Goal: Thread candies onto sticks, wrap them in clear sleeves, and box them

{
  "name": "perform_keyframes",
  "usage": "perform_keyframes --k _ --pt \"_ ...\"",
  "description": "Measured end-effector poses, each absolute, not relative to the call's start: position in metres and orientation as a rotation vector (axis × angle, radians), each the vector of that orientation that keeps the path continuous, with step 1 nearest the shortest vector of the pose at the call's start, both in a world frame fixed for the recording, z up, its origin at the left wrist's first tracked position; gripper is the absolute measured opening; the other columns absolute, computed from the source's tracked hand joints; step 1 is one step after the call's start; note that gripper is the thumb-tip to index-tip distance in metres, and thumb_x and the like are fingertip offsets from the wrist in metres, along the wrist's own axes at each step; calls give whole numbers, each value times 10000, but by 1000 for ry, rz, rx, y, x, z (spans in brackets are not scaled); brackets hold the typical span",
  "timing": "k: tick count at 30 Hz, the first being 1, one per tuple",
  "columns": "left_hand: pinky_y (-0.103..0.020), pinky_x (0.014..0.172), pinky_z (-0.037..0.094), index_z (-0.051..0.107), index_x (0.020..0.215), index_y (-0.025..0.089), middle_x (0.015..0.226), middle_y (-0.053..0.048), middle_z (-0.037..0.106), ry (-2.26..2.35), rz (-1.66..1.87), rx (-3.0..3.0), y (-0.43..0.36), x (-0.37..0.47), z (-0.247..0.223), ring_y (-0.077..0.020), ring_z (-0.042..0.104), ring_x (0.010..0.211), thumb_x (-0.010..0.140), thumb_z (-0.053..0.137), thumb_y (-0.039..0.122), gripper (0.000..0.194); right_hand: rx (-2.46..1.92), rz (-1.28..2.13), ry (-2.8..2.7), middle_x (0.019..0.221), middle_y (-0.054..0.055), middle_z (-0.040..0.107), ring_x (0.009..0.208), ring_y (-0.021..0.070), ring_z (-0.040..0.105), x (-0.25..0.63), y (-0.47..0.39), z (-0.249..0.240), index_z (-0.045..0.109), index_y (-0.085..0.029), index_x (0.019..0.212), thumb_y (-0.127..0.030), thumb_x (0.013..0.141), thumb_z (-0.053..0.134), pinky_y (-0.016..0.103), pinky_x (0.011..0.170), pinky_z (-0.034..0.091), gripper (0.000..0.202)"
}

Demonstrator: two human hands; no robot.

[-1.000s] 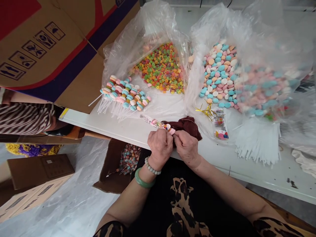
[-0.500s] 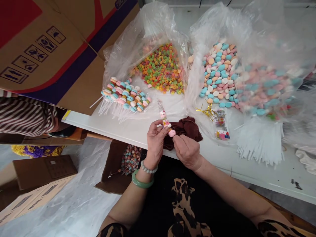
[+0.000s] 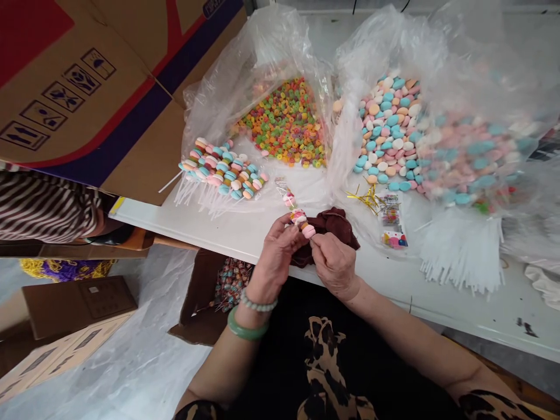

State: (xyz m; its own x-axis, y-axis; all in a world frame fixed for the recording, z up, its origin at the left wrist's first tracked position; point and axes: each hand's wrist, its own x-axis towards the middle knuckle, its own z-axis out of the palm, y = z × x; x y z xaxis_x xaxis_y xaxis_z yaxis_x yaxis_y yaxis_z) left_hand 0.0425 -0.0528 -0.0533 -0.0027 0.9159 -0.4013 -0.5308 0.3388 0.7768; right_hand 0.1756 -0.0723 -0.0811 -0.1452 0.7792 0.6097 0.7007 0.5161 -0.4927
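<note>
In the head view, the skewer was at the centre of the frame, tilted. The left hand pinched it by its candies; the right hand was closed in a narrow pinch at its lower end, on what seemed to be the stick. It looked threaded and partly covered: a clear printed wrapper lay over its upper part, while the pink candy near the right fingers seemed bare. Threaded skewers left of centre appeared unwrapped; those in the carton, lower left, were too small to judge. Loose rings, discs and bare sticks suggested much remained.
</note>
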Motion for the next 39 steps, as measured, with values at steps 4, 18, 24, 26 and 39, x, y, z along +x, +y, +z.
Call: perform_keyframes --k 4,18,24,26,39 --pt "-461 882 522 611 1102 207 1134 -134 668 853 1001 452 -37 17 -49 -290 657 1058 774 622 657 557 -1189 161 -1910 662 16 586 610 134 555 178 -73 -80 642 -179 915 -137 929 463 263 600 428 185" --pt "-361 855 531 569 988 187 805 -30 600 884 1280 374 -45 65 -60 -147 622 764 897 538 522 348 -1239 731 -1550 815 22 703 758 149 665 167 -66 -81 649 -205 825 -222 925 528 259 716 532 158" --pt "-308 762 550 535 1041 214 928 -21 643 1197 1347 549 -46 52 -58 -138 652 801 782 714 401 367 -1287 336 -1745 692 15 614 632 134 575 176 -68 -83 637 -189 834 -153 926 481 260 619 450 184" --pt "-282 710 546 542 999 211 844 11 632 1376 1428 694 -49 51 -59 -121 637 721 728 762 339 372 -1282 193 -1820 640 5 570 590 130 538 178 -69 -84 635 -188 830 -136 925 471 266 589 417 196" --pt "-272 662 401 683 955 204 803 -74 695 1951 975 2115 -56 27 -62 -175 616 735 925 530 311 189 -1139 -203 -2008 618 5 570 575 136 527 181 -76 -90 637 -170 1010 -105 899 506 305 533 353 184"
